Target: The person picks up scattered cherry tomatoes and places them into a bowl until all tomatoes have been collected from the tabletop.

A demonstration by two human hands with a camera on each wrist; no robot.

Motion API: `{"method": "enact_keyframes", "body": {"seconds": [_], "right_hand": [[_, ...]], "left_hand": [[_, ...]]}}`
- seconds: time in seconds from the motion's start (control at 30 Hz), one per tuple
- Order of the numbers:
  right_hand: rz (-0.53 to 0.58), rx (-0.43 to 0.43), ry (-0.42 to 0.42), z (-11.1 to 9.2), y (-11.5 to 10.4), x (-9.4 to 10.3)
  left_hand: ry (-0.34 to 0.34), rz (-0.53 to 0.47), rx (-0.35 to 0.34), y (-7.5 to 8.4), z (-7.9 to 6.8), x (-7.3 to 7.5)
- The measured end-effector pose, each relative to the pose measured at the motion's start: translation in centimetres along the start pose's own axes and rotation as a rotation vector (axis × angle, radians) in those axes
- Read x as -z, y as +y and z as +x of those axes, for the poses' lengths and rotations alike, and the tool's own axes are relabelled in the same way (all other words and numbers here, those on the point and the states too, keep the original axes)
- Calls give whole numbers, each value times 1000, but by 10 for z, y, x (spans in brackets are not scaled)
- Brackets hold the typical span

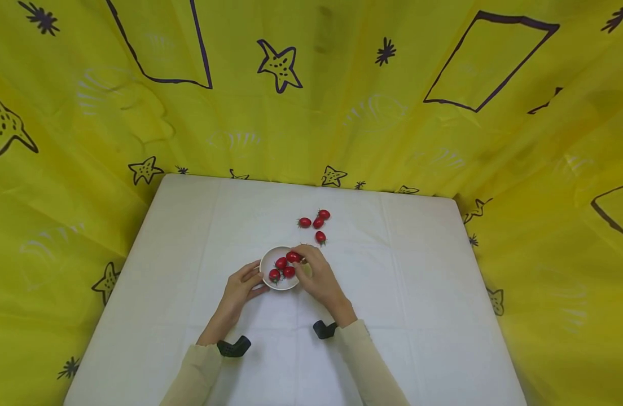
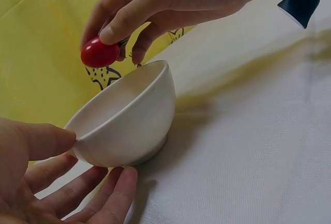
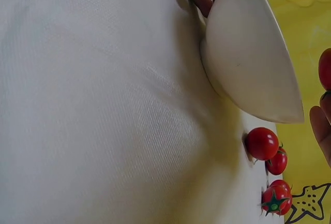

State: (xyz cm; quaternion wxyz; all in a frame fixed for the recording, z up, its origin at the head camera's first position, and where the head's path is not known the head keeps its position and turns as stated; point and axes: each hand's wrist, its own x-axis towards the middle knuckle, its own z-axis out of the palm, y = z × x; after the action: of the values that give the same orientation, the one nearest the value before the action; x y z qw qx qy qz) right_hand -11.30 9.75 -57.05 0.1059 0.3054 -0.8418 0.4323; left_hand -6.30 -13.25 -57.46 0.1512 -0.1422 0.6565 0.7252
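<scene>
My left hand (image 1: 238, 286) holds the side of a small white bowl (image 2: 139, 123), thumb at the rim and fingers against its lower wall. Above the bowl's right side, my right hand (image 1: 320, 280) pinches a red cherry tomato (image 2: 99, 53) between thumb and fingers, apart from the rim in the left wrist view. Three more cherry tomatoes (image 1: 281, 263) lie inside the bowl in the head view; the wall hides them in both wrist views. The right wrist view catches only an edge of the held tomato and a few fingertips (image 3: 319, 123).
Several cherry tomatoes (image 1: 319, 223) with green stems lie loose on the white-covered table (image 1: 423, 282), just beyond the bowl. Yellow curtains (image 1: 321, 129) with drawn stars hang around the far edge and sides. A dark wrist device (image 1: 233, 347) sits on each forearm.
</scene>
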Motion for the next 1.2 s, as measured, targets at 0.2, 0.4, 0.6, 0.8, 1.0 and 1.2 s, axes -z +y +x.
{"method": "enact_keyframes", "body": {"seconds": [0.2, 0.4, 0.6, 0.8, 1.0, 1.2], "right_hand": [[-10, -11, -48, 1, -5, -4], [-52, 42, -83, 2, -8, -8], [-87, 79, -145, 5, -8, -12], [-153, 80, -207, 9, -11, -13], [-219, 66, -257, 13, -13, -15], [-257, 59, -287, 15, -14, -17]], "left_hand": [[-4, -4, -4, 0, 0, 1], [-10, -5, -13, 1, -1, 1], [-9, -8, -17, 1, -2, 1], [0, -1, -6, 1, -2, 1], [-9, -2, -8, 0, -1, 0], [-8, -3, -9, 0, 0, 1]]}}
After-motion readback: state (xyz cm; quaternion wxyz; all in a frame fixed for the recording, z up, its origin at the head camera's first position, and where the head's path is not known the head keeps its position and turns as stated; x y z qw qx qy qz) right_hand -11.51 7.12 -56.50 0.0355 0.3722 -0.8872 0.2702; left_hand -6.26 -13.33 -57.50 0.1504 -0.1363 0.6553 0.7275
